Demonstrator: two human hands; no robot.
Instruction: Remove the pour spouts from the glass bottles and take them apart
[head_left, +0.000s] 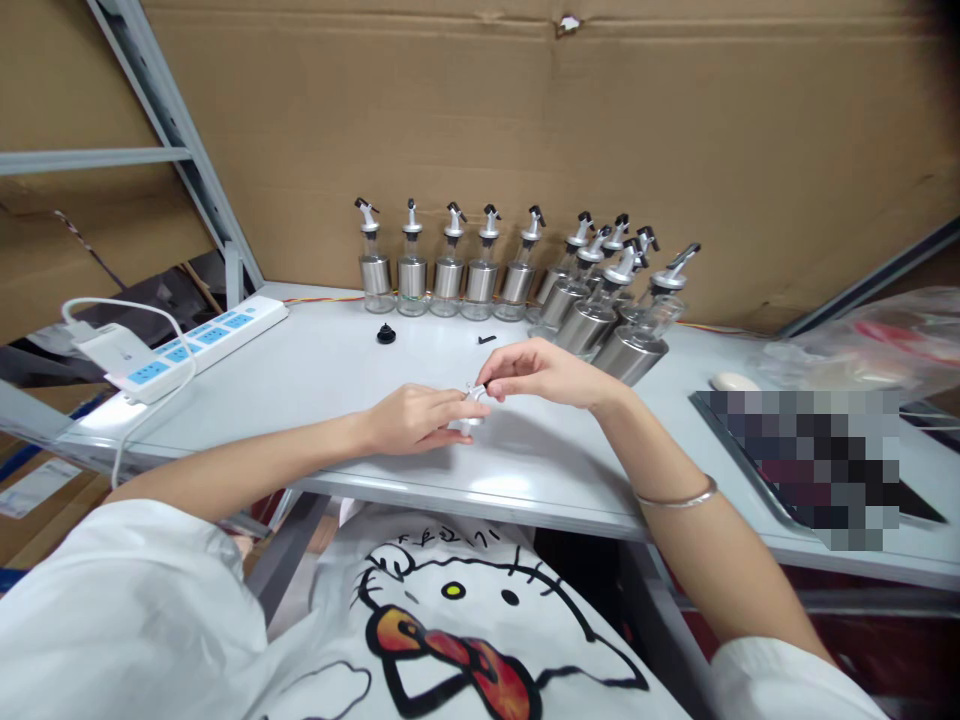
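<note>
Near the table's front edge, my left hand (416, 420) grips a silver pourer spout (474, 408) between thumb and fingers. My right hand (536, 372) pinches at the top of the same spout; a small dark bit shows at its fingertips, too small to make out fully. Beyond the hands lie a black ribbed stopper (385, 334) and a small black lever piece (487, 340). Several glass-and-steel oil bottles (448, 275) stand in a row at the back, each topped with a silver spout and black flap.
More oil bottles (634, 340) cluster at the back right. On the left lies a white power strip (217, 340) with a plugged-in charger (116, 345) and cable. A tablet-like device (742, 460), partly blurred out, rests at right beside a plastic bag (877, 340). Cardboard (480, 120) walls the back.
</note>
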